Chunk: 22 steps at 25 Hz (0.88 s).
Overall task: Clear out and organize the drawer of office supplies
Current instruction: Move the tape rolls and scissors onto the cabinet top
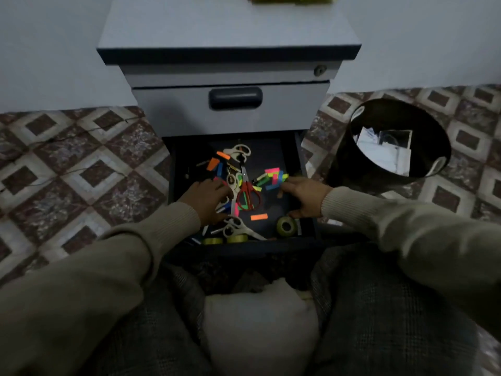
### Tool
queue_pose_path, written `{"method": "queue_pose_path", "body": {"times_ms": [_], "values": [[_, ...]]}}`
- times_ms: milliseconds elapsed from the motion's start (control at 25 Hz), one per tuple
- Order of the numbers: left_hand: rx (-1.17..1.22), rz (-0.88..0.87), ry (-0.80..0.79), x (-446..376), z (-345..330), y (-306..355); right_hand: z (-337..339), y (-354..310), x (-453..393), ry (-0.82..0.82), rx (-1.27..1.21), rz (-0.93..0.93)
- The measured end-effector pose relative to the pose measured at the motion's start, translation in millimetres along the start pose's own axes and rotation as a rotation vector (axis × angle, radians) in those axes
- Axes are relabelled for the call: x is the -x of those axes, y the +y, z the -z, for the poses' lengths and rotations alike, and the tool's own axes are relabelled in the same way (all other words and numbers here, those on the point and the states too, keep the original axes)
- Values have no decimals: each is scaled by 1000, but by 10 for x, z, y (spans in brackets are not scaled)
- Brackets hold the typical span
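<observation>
Reaching into the open drawer (303, 158): dark inside, strewn w/ neon sticky tabs (273, 178), red scissors (248, 195), tape rolls (286, 226). Left hand (207, 198) rests spread on clutter; right hand (303, 195) fingers loosely spread beside the tabs, pinching nothing visible.

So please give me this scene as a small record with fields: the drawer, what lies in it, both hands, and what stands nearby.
drawer: bottom drawer of the grey cabinet, pulled open
contents: red scissors, white scissors, tape roll, scattered coloured sticky flags
left hand: inside drawer, resting on the clutter, grip unclear
right hand: inside drawer, fingers reaching the flags
nearby: black bin with paper, on the right
</observation>
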<state>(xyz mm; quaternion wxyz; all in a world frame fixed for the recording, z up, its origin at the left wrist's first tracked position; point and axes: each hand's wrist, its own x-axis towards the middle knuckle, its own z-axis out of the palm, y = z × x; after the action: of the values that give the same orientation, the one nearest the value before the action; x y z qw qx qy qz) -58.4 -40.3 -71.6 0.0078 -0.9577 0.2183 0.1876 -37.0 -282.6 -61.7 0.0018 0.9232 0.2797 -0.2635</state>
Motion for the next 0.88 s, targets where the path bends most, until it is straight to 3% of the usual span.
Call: {"method": "queue_pose_path", "body": {"times_ms": [160,360,640,880], "values": [[-138,-77,-99,-98,-228,-34,-342,-31,-248,-230,221,24],[-222,-143,-377,-189,-526,-149,-576,-11,-368,-408,275,-41],[7,-17,-617,-217,-691,-183,-688,-57,-448,-468,308,-18],[254,132,-592,-212,-690,-288,-711,-73,-499,-450,239,-70]]}}
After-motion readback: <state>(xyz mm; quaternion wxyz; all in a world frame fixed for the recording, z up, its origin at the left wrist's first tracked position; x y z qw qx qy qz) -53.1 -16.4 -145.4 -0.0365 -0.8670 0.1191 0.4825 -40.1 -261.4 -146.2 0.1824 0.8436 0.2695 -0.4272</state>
